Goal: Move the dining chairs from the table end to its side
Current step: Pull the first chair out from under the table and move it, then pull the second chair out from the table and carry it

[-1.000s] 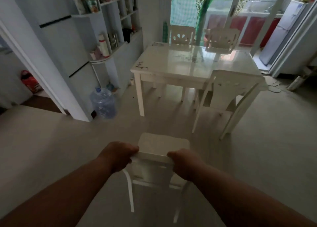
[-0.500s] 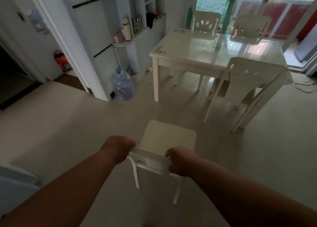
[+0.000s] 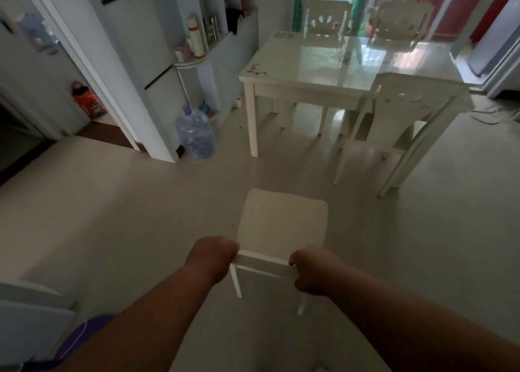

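A white dining chair (image 3: 282, 225) stands on the floor right in front of me, its seat facing the table. My left hand (image 3: 212, 256) and my right hand (image 3: 311, 270) both grip the top rail of its backrest, one at each end. The white glossy dining table (image 3: 332, 62) lies beyond, at upper right. A second white chair (image 3: 399, 124) stands at the table's near edge, towards its right corner. Two more chairs (image 3: 326, 18) stand behind the far edge.
A large water bottle (image 3: 194, 135) sits on the floor beside a white shelf unit (image 3: 197, 48) left of the table. A doorway with a red bag (image 3: 87, 100) opens at the left. A pale box edge (image 3: 33, 312) shows at lower left.
The chair in my hands has come back away from the table, and my view has swung to the left, showing more of the doorway and floor. Both hands keep their grip.
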